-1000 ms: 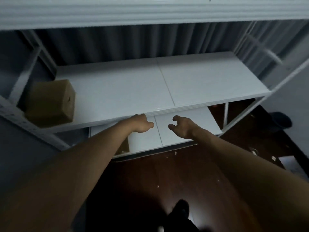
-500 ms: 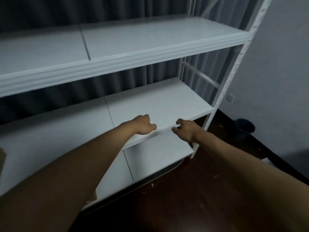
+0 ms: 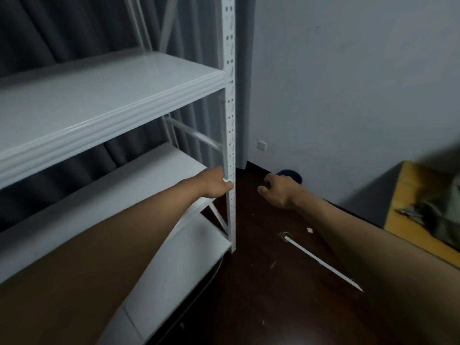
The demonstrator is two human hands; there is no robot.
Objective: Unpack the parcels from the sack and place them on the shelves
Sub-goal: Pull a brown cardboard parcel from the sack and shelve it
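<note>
head view: both hands hold nothing, left grip (image 3: 215, 183) loosely curled by the shelves (image 3: 112, 88), right grip (image 3: 276, 191) half-curled and nearer the sack (image 3: 438, 215) lying off to its right on the surface (image 3: 408, 202).

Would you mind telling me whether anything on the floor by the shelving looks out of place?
Yes. A long white strip lies loose at an angle on the dark floor, right of the shelving's perforated upright. Small pale scraps are scattered near it. They look like litter rather than anything stored.
</note>
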